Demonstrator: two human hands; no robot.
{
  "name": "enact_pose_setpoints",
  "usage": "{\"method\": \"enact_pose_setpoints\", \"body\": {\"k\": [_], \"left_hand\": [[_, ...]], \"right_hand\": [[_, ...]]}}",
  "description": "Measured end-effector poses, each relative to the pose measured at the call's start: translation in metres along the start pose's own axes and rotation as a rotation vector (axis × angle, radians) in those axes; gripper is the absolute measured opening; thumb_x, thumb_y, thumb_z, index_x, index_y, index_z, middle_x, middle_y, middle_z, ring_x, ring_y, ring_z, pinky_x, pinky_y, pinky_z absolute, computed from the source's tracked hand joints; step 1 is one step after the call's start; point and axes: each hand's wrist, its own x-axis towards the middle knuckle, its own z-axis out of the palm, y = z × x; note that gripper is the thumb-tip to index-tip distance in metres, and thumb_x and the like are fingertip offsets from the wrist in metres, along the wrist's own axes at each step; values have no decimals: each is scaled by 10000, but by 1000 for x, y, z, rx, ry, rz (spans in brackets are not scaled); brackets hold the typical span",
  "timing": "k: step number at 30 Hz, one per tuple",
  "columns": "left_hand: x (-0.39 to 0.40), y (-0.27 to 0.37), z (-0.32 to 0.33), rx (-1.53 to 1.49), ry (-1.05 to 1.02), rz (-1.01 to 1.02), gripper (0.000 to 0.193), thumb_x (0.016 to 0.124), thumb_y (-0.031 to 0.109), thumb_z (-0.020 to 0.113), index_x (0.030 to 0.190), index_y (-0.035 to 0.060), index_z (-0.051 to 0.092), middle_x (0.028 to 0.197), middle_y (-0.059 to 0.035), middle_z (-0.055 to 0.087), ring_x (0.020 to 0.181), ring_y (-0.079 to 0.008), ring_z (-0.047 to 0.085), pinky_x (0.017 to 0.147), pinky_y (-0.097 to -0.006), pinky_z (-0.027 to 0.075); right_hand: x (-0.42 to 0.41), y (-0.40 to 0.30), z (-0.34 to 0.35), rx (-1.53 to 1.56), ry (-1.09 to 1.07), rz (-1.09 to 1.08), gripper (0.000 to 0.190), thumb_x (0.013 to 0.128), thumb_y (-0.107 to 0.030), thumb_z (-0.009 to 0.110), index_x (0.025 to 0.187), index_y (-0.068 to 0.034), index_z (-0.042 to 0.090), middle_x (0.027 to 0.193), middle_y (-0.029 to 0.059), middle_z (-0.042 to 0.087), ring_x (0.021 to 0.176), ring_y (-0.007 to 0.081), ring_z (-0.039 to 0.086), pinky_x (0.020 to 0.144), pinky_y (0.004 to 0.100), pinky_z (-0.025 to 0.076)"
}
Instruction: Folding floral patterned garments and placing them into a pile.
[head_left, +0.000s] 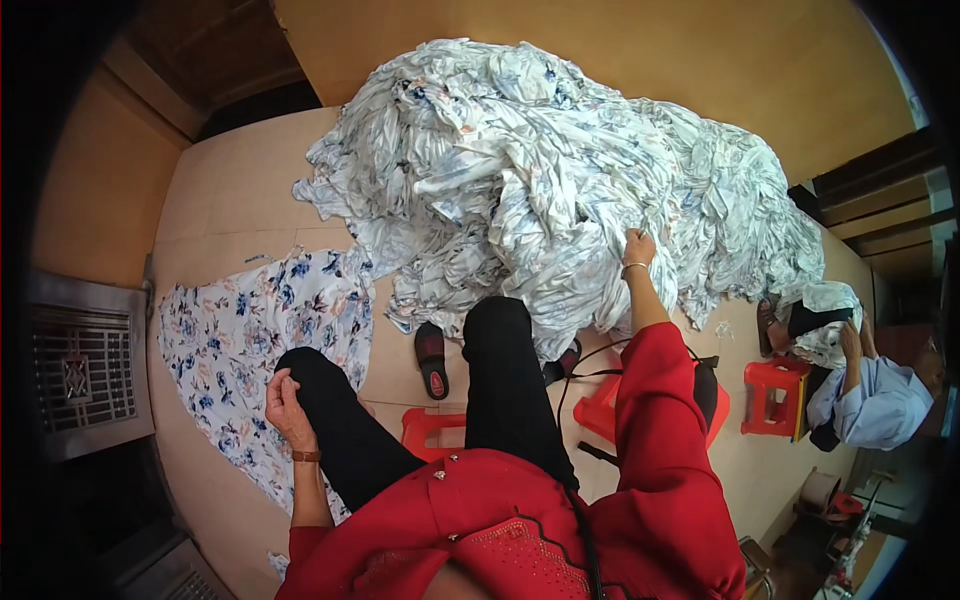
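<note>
A large heap of crumpled white cloth with blue floral print (465, 150) lies on the floor before me. My right hand (640, 246) reaches into its near right side, fingers closed on a fold of the cloth. Beside my left knee, my left hand (283, 405) hovers with loosely curled fingers and nothing visible in it. Below that hand, a flatter spread of white fabric with blue and peach flowers (247, 330) lies across the floor, reaching up to the heap's left edge.
Red plastic stools (431, 431) stand under and beside me. A dark slipper (432, 360) lies near my feet. At the right, another person (870, 401) sits bent over white cloth, next to a red stool (772, 397). A wooden panel (600, 45) rises behind the heap.
</note>
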Motion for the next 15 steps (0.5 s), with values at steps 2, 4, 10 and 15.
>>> {"method": "enact_pose_setpoints", "body": {"k": [2,4,10,15], "left_hand": [[3,-3,3,30,-13,-3,154,857,108,521,945,6,595,775,4,544,693,-62,468,650,-189,383],[6,-6,4,26,-21,23,162,858,119,521,945,5,596,763,9,542,676,-60,463,629,-189,379],[7,-8,2,-7,-20,40,171,859,136,525,948,11,600,731,21,526,645,-48,449,584,-182,361],[7,-9,10,-68,-76,56,143,854,108,524,927,14,602,728,28,519,643,-46,441,584,-182,360]], "right_hand": [[-6,-1,-5,54,-171,-38,330,681,-302,610,760,17,631,754,194,623,727,328,604,660,378,448],[-17,-6,2,-208,-156,-78,358,681,-307,607,838,14,628,824,222,613,811,361,589,737,379,453],[-20,2,6,-96,-26,109,302,699,-246,540,825,19,611,812,228,605,775,384,576,718,411,446],[-10,15,-14,5,-153,-3,307,690,-272,553,832,-10,623,789,207,611,755,364,584,704,400,448]]}}
